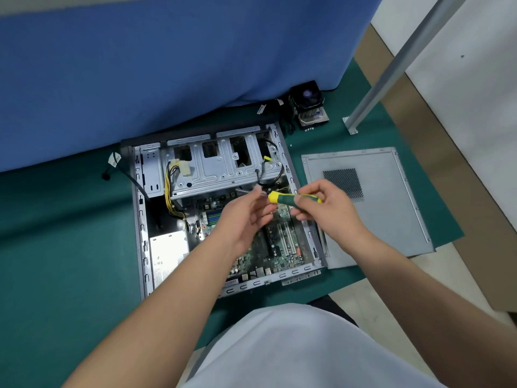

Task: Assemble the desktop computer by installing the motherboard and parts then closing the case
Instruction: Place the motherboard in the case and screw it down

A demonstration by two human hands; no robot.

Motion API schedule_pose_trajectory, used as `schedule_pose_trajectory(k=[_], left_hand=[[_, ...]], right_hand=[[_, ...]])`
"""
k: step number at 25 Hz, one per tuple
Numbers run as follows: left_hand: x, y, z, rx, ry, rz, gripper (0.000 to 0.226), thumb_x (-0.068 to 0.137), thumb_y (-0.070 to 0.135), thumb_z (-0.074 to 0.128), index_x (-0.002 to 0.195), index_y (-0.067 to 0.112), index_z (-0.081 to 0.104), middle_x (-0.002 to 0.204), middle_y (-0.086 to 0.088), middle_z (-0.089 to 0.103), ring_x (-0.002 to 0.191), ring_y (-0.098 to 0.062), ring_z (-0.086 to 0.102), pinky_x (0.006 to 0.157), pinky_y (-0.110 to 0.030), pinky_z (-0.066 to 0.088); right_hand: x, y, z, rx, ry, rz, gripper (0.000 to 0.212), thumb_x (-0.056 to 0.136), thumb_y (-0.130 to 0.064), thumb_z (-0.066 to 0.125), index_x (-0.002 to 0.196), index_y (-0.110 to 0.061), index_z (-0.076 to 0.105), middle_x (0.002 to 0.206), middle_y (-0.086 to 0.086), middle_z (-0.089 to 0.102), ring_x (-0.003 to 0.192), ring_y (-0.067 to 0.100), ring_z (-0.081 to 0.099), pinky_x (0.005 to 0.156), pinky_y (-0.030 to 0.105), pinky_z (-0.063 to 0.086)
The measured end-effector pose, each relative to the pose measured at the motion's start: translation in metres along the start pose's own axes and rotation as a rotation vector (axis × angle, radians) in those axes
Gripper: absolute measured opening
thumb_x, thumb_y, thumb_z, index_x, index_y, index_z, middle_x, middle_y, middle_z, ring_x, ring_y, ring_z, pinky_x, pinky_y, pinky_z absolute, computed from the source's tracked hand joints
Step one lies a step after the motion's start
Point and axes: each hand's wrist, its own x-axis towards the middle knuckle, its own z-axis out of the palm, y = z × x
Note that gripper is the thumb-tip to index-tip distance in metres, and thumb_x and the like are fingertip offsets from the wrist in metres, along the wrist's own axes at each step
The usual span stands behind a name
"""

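An open grey computer case (138, 219) lies on its side on a green mat. The green motherboard (282, 239) sits inside it, partly hidden by my hands. A silver power supply (167, 253) fills the case's near left corner. My right hand (327, 211) grips a yellow and green screwdriver (288, 198) by its handle above the board. My left hand (246, 217) pinches the screwdriver's metal tip between its fingertips. The tip itself is blurred.
The detached grey side panel (375, 208) lies flat to the right of the case. A CPU cooler with fan (307, 107) and black cables (279, 110) sit behind the case. A blue cloth (167, 65) hangs at the back. A metal post (391, 74) stands at the right.
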Motion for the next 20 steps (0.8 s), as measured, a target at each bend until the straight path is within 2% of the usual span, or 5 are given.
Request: schedule_pose_trajectory(k=[4, 8, 15, 18, 20], left_hand=[[-0.01, 0.011, 0.025, -0.014, 0.138, -0.039, 0.017, 0.103, 0.02, 0.061, 0.108, 0.003, 0.065, 0.086, -0.011, 0.07, 0.071, -0.018, 0.068, 0.061, -0.025, 0.057], [-0.017, 0.018, 0.041, -0.06, 0.084, 0.013, 0.02, 0.101, 0.019, 0.065, 0.109, 0.0, 0.066, 0.092, -0.016, 0.075, 0.081, -0.022, 0.071, 0.066, -0.026, 0.06], [0.023, 0.07, 0.06, 0.88, 0.024, 0.615, 0.026, 0.1, 0.044, 0.061, 0.09, 0.024, 0.072, 0.086, 0.015, 0.07, 0.079, -0.007, 0.063, 0.076, -0.022, 0.051], [0.062, 0.095, 0.021, 1.364, 0.229, 0.886, 0.032, 0.103, 0.041, 0.054, 0.13, 0.028, 0.065, 0.134, 0.01, 0.063, 0.127, -0.012, 0.053, 0.108, -0.032, 0.04], [0.081, 0.104, -0.015, 1.682, 0.384, 0.814, 0.051, 0.105, 0.048, 0.046, 0.153, 0.032, 0.044, 0.165, 0.0, 0.033, 0.155, -0.023, 0.022, 0.123, -0.045, 0.021]], right_hand=[[0.006, -0.012, -0.004, -0.171, -0.137, 0.014, 0.017, 0.087, -0.019, 0.069, 0.102, -0.02, 0.061, 0.084, 0.001, 0.074, 0.072, 0.03, 0.076, 0.069, 0.051, 0.06], [0.027, -0.04, -0.027, -0.463, -0.297, 0.001, 0.026, 0.072, -0.039, 0.055, 0.097, -0.035, 0.062, 0.079, -0.014, 0.073, 0.063, 0.01, 0.072, 0.059, 0.036, 0.058], [0.078, -0.036, -0.013, -0.511, -0.296, -0.018, 0.018, 0.086, -0.035, 0.068, 0.082, -0.018, 0.065, 0.053, -0.007, 0.059, 0.043, 0.008, 0.055, 0.047, 0.024, 0.044], [0.115, -0.024, -0.016, -0.257, -0.137, 0.082, 0.015, 0.093, -0.032, 0.066, 0.088, -0.019, 0.071, 0.052, -0.006, 0.06, 0.044, 0.009, 0.055, 0.046, 0.022, 0.047], [0.142, -0.014, -0.022, -0.16, -0.038, 0.131, 0.013, 0.095, -0.027, 0.065, 0.089, -0.019, 0.073, 0.064, -0.001, 0.066, 0.052, 0.008, 0.059, 0.052, 0.023, 0.051]])
